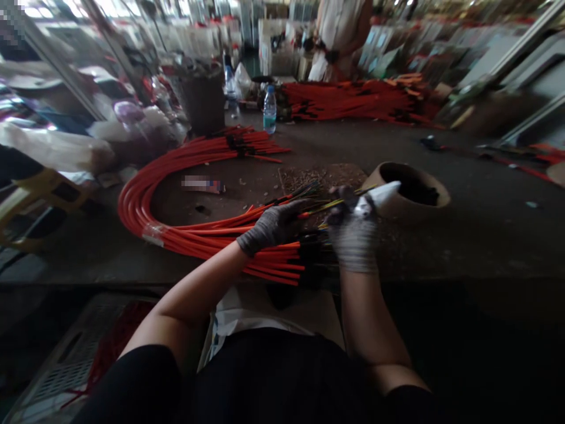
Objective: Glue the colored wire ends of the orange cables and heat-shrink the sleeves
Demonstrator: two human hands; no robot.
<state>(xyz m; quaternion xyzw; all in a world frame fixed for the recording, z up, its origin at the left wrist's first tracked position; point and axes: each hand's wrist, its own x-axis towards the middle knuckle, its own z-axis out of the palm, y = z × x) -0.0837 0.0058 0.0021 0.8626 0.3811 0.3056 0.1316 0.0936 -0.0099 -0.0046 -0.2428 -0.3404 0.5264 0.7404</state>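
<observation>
My left hand (276, 225), in a grey glove, is closed around the end of an orange cable (207, 231). Dark, yellow and green wires (324, 205) run out of that end toward the other hand. My right hand (356, 238), also gloved and smeared by motion, grips a whitish, pointed object (385, 193) whose kind is too blurred to tell. Its fingers are near the wire tips. A curved bundle of orange cables (135, 197) lies around my left hand, bound with clear tape (153, 234). Black-sleeved ends (309, 259) lie below my hands.
Just right of my hands stands a round brown container (410, 203) with a dark inside. Scraps lie on a brown board (318, 174). A water bottle (269, 110), a grey bucket (198, 97) and another orange cable pile (353, 101) are farther back. A person (339, 29) stands beyond.
</observation>
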